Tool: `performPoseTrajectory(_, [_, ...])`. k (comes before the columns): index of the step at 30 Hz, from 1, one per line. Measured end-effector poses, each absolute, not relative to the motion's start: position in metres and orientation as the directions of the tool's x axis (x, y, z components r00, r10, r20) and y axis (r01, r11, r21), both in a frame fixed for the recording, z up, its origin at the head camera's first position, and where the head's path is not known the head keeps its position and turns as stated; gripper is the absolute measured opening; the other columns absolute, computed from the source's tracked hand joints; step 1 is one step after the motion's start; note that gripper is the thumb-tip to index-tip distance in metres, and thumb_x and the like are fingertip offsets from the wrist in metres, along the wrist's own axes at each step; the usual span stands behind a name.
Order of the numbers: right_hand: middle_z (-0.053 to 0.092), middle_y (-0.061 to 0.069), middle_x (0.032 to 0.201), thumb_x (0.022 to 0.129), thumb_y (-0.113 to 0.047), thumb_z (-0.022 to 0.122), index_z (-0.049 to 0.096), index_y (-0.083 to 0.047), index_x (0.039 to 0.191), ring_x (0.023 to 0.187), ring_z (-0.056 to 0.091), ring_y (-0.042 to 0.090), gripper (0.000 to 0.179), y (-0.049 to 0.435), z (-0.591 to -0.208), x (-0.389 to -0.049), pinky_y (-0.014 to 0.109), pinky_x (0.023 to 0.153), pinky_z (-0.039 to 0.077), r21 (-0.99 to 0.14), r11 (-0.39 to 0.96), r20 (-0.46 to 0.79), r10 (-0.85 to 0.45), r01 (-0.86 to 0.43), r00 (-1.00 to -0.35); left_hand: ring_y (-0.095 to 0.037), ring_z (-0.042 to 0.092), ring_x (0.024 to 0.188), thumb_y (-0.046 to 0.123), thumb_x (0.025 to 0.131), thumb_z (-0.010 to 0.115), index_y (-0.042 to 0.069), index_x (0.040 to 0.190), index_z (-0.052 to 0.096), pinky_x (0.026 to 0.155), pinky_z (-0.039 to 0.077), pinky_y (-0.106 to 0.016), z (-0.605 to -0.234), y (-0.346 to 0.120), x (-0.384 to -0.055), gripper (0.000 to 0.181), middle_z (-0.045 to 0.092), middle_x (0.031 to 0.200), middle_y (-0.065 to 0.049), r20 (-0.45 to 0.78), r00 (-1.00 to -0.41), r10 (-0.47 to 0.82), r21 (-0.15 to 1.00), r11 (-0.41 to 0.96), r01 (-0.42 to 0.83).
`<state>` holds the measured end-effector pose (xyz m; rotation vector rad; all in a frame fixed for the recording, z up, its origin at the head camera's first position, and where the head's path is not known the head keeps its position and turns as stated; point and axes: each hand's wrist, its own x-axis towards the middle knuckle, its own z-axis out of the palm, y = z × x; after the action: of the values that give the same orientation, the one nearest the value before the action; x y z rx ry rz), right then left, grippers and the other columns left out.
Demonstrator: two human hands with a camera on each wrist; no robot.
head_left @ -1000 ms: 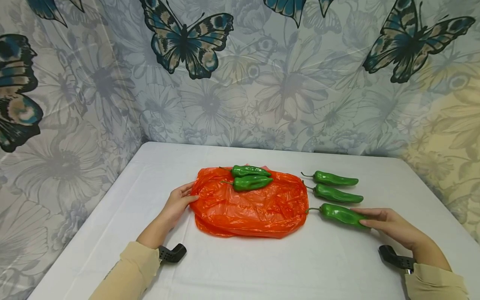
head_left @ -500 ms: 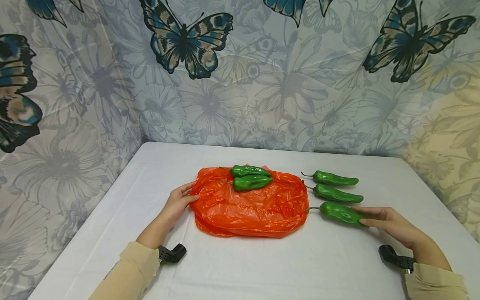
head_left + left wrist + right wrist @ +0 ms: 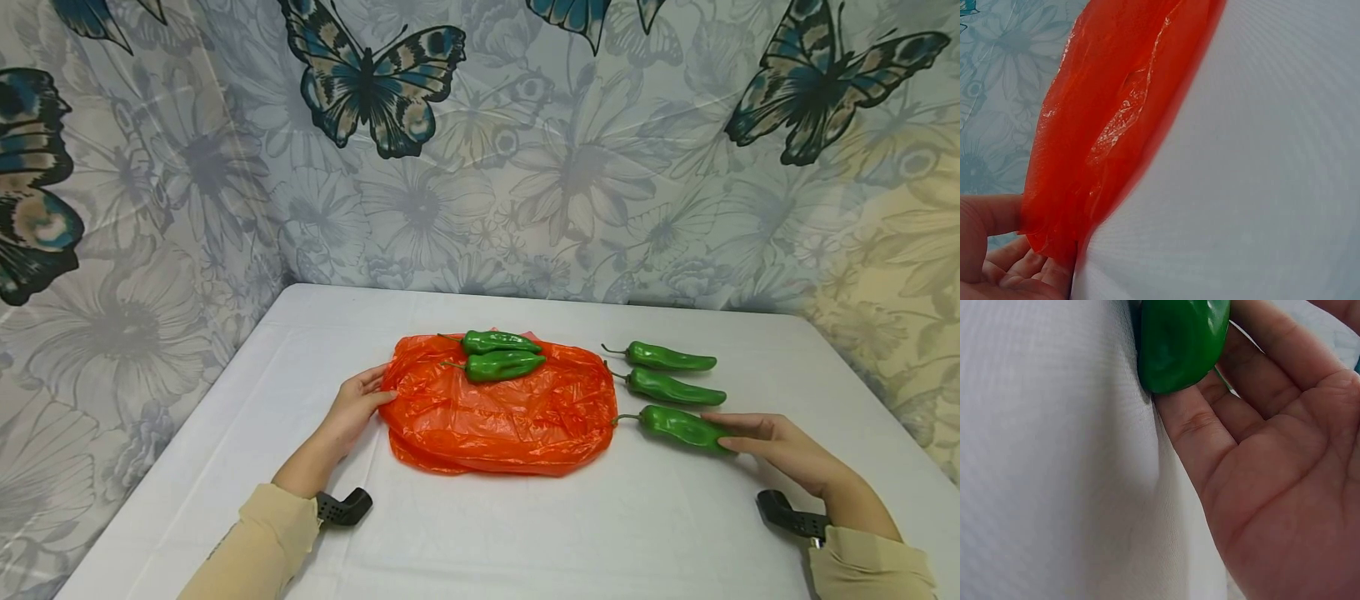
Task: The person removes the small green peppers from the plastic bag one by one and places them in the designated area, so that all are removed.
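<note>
The left hand's [image 3: 358,408] fingers pinch the red bag [image 3: 502,429], seemingly steadying it beneath 2 peppers [image 3: 504,366], while the right hand's [image 3: 783,450] fingers grip the near pepper [image 3: 678,426] right of the bag.

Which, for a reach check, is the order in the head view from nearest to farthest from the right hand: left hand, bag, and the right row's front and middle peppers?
1. Front pepper, in the right hand.
2. Middle pepper, just behind that.
3. Bag, left of both.
4. Left hand, at the bag's left edge.
</note>
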<state>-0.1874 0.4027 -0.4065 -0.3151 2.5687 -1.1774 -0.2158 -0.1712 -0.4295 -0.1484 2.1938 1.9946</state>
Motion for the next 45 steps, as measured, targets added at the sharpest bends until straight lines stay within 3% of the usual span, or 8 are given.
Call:
performPoseTrajectory(2, [0.049,-0.037,0.116,0.091,-0.018,0.058,0.05,0.002,0.131,0.102,0.032,-0.029,0.046,0.402,-0.406,-0.187,0.044,0.091,0.044,-0.771,0.632,-0.172,-0.319,-0.074,-0.932,-0.028,0.037,0.134,0.001,0.09,0.051,0.0,0.143,0.031,0.084,0.045,-0.01,-0.429,-0.171,-0.216,0.057,0.036,0.147,-0.019,-0.193,-0.98,0.042,0.977,0.097,-0.188])
performPoseTrajectory(8, [0.05,-0.035,0.117,0.092,-0.019,0.056,0.051,0.003,0.13,0.104,0.033,-0.029,0.044,0.401,-0.406,-0.185,0.009,0.076,0.037,-0.772,0.629,-0.159,-0.332,-0.093,-0.93,-0.028,0.037,0.134,0.0,0.09,0.051,0.0,0.144,0.031,0.082,0.045,-0.009,-0.429,-0.171,-0.216,0.057,0.036,0.147,-0.019,-0.195,-0.98,0.043,0.977,0.09,-0.191])
performPoseTrajectory(19, [0.054,-0.032,0.116,0.092,-0.02,0.056,0.052,0.003,0.129,0.104,0.035,-0.027,0.043,0.399,-0.405,-0.185,0.01,0.076,0.037,-0.768,0.634,-0.167,-0.335,-0.09,-0.927,-0.028,0.038,0.133,0.001,0.09,0.051,0.0,0.143,0.031,0.081,0.044,-0.009,-0.429,-0.17,-0.216,0.057,0.036,0.146,-0.019,-0.195,-0.98,0.042,0.977,0.093,-0.19])
performPoseTrajectory(23, [0.053,-0.033,0.116,0.092,-0.021,0.056,0.052,0.003,0.129,0.103,0.034,-0.028,0.044,0.398,-0.404,-0.185,0.035,0.09,0.044,-0.759,0.645,-0.172,-0.326,-0.086,-0.93,-0.028,0.037,0.133,0.001,0.09,0.051,0.0,0.143,0.031,0.082,0.044,-0.009,-0.429,-0.171,-0.216,0.057,0.036,0.147,-0.019,-0.192,-0.98,0.044,0.978,0.094,-0.187])
performPoseTrajectory(27, [0.054,-0.033,0.115,0.092,-0.021,0.057,0.052,0.004,0.129,0.102,0.034,-0.028,0.045,0.397,-0.404,-0.185,0.068,0.089,0.031,-0.77,0.633,-0.175,-0.323,-0.075,-0.93,-0.028,0.037,0.134,0.001,0.09,0.051,0.0,0.143,0.031,0.082,0.044,-0.01,-0.429,-0.171,-0.217,0.057,0.036,0.147,-0.019,-0.193,-0.98,0.044,0.977,0.096,-0.189])
performPoseTrajectory(33, [0.054,-0.032,0.116,0.091,-0.021,0.058,0.052,0.002,0.129,0.103,0.036,-0.027,0.045,0.397,-0.404,-0.185,0.019,0.081,0.042,-0.743,0.662,-0.162,-0.324,-0.101,-0.932,-0.028,0.038,0.133,0.001,0.09,0.052,0.0,0.143,0.031,0.082,0.045,-0.01,-0.429,-0.171,-0.217,0.057,0.037,0.146,-0.019,-0.195,-0.98,0.042,0.977,0.097,-0.19])
performPoseTrajectory(36, [0.054,-0.031,0.117,0.091,-0.021,0.058,0.052,0.002,0.13,0.104,0.035,-0.027,0.046,0.397,-0.402,-0.184,0.012,0.077,0.04,-0.743,0.661,-0.153,-0.321,-0.105,-0.935,-0.028,0.038,0.133,0.001,0.09,0.052,0.0,0.143,0.031,0.083,0.045,-0.01,-0.43,-0.171,-0.217,0.057,0.037,0.146,-0.019,-0.192,-0.98,0.046,0.978,0.097,-0.187])
performPoseTrajectory(45, [0.055,-0.029,0.118,0.093,-0.021,0.055,0.052,0.0,0.131,0.105,0.034,-0.028,0.043,0.401,-0.391,-0.181,0.035,0.083,0.044,-0.712,0.692,-0.129,-0.299,-0.122,-0.945,-0.028,0.038,0.133,0.001,0.09,0.052,0.0,0.143,0.032,0.083,0.045,-0.01,-0.43,-0.172,-0.216,0.057,0.037,0.146,-0.019,-0.191,-0.981,0.042,0.978,0.095,-0.186])
